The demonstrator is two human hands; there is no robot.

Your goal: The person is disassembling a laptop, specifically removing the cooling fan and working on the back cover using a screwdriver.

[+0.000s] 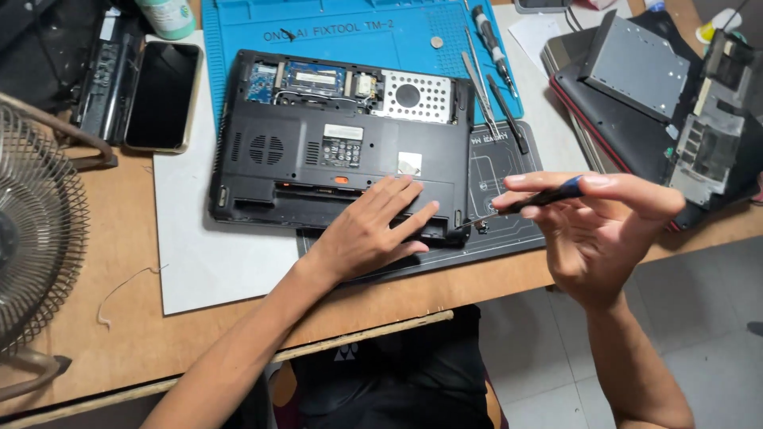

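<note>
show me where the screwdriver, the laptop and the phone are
screwdriver (548, 196), head view, on its dark handle.
laptop (302, 147), head view, on its black underside.
phone (163, 95), head view, on its dark screen.

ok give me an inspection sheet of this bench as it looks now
surface: wooden desk with a white sheet, a blue repair mat and a dark mat
job's things: laptop upside down, top compartments uncovered; screwdriver
clutter: phone, spare tools, dismantled laptop parts
hands: left hand flat on the laptop's near edge; right hand pinches the screwdriver, tip at the laptop's corner
cables: thin pale cord on the desk
surroundings: wire fan at left, tiled floor
</note>
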